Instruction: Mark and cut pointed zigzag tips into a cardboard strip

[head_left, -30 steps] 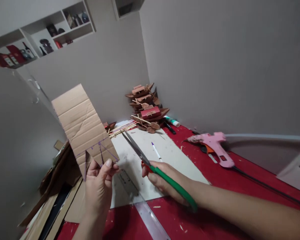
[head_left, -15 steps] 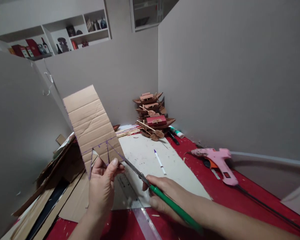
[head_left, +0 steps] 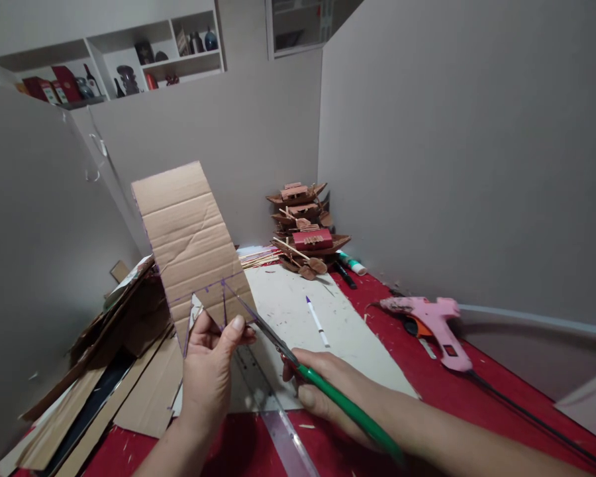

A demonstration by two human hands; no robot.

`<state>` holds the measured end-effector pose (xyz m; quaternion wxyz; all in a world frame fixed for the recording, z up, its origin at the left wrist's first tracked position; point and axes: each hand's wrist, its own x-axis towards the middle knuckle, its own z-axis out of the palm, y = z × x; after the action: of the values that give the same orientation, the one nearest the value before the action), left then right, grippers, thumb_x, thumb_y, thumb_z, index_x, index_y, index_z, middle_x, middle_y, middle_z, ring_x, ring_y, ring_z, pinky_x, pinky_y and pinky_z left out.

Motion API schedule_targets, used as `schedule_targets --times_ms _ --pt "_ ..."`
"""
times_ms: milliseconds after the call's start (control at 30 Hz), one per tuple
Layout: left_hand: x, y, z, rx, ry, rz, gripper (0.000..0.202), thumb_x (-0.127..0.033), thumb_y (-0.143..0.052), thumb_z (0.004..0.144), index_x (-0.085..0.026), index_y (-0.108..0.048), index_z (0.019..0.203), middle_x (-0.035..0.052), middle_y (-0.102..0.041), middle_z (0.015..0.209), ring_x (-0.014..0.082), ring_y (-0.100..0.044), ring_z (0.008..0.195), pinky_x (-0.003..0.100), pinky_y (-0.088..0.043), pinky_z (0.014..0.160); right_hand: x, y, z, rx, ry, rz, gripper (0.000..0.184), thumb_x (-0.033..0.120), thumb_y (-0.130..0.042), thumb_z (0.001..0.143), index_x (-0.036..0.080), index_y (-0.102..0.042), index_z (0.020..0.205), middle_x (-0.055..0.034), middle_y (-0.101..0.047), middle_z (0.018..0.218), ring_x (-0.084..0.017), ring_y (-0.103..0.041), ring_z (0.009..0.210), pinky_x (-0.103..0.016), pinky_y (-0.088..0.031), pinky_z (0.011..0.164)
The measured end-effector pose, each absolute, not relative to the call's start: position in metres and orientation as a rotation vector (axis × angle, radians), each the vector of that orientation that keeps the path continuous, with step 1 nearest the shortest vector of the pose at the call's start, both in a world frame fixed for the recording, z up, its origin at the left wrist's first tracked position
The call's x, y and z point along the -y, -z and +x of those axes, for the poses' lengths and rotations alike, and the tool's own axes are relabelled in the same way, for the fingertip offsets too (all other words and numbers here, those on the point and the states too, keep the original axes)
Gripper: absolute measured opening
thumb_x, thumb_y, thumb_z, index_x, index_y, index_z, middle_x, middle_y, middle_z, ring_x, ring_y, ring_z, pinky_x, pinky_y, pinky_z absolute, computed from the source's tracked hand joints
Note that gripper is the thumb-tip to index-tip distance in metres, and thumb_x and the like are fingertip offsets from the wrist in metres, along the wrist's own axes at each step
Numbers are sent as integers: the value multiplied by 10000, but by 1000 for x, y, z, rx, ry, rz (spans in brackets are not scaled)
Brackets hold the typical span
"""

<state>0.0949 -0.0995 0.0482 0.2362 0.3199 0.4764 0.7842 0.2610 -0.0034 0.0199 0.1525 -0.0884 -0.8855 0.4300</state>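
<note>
My left hand (head_left: 216, 341) pinches the lower edge of a piece of cardboard (head_left: 183, 232), thumb in front and fingers partly hidden behind. The cardboard is held up and tilted, creased across, with purple lines drawn near its lower end and a wedge-shaped gap cut there. My right hand (head_left: 332, 384) is wrapped around green-handled scissors (head_left: 347, 411). Their blades reach to the cardboard's lower right edge, along a slanted purple line. Below the hands lies a clear ruler (head_left: 291, 440), partly covered by them.
A white marker with purple tip (head_left: 318, 321) lies on a pale board (head_left: 377, 364). To the right is a pink glue gun (head_left: 437, 321) with its cord. Model wooden boats (head_left: 310, 238) are stacked at the back. Cardboard scraps (head_left: 149, 397) pile up at left.
The cardboard and my left hand have shifted slightly right. The scissor blades now overlap the cardboard's right edge further, while my right hand stays nearly in place. The view has tilted a little.
</note>
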Motion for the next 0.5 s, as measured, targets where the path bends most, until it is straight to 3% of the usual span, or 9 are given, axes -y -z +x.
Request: schedule_targets --times_ms 367,500 --pt "100 -48 97 -1299 -2141 849 226 -278 -807 700 -209 -693 883 -34 -706 774 93 -648 611 214 -549 635 4 -22 262 2591 -1157 -269 580 702 -320 902 162 -528 942 -76 -615 852 -194 -536 734 -305 -445 713" --pt "101 -49 98 -1310 -2120 840 239 -286 -806 699 -210 -694 896 -30 -711 774 92 -646 600 215 -544 630 3 -20 262 2575 -1182 -255 606 728 -302 891 165 -526 905 -51 -591 794 -173 -505 685 -289 -441 679"
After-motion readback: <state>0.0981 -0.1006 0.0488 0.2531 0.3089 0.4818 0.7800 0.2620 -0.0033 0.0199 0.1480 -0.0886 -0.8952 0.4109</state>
